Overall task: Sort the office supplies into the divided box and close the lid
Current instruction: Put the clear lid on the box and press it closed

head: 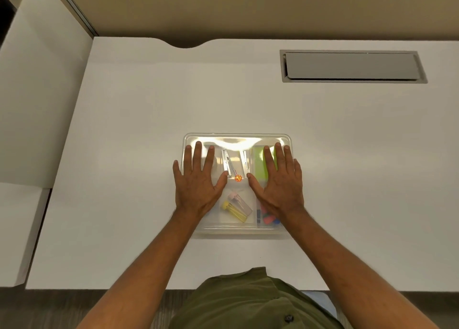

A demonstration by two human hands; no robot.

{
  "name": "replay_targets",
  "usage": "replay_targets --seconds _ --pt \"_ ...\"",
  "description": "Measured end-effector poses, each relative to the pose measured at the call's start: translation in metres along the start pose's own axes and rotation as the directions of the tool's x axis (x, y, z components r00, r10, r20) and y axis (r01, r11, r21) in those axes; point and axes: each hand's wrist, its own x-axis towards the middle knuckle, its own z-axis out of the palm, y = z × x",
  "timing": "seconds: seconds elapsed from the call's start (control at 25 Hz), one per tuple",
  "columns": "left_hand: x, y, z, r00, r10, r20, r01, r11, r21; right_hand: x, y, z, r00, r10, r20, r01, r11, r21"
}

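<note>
Both hands lie flat, fingers spread: left hand (pixel 196 182) and right hand (pixel 279 182). They press the clear lid (pixel 237 139) of the divided box (pixel 238 229) on the tabletop (pixel 124 154).

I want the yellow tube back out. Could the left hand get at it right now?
Probably not: the clear lid looks shut over the box, covering the yellow tube, and the left hand lies flat on it.

Hands hide box's (pixel 237 137) side compartments; lid glare blurs far contents.
</note>
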Motion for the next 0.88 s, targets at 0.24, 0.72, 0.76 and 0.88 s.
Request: replay_targets --seconds 0.24,0.72,0.76,0.88 --pt "0.000 0.000 -0.002 1.000 -0.004 0.023 0.005 0.999 -0.044 0.016 -0.002 -0.004 1.000 -0.001 -0.009 0.001 1.000 -0.012" --pt "-0.001 -0.002 -0.003 1.000 0.012 0.003 -0.012 0.996 -0.087 0.027 -0.006 0.002 1.000 0.005 0.023 -0.004 1.000 -0.028" --pt "-0.001 -0.002 -0.004 1.000 0.014 0.008 -0.013 0.996 -0.087 0.027 -0.006 0.001 1.000 -0.003 0.019 0.003 1.000 -0.026" --pt "-0.005 0.000 -0.006 1.000 0.001 0.018 0.001 0.996 -0.093 0.022 -0.005 -0.001 1.000 -0.004 -0.012 0.004 1.000 0.012"
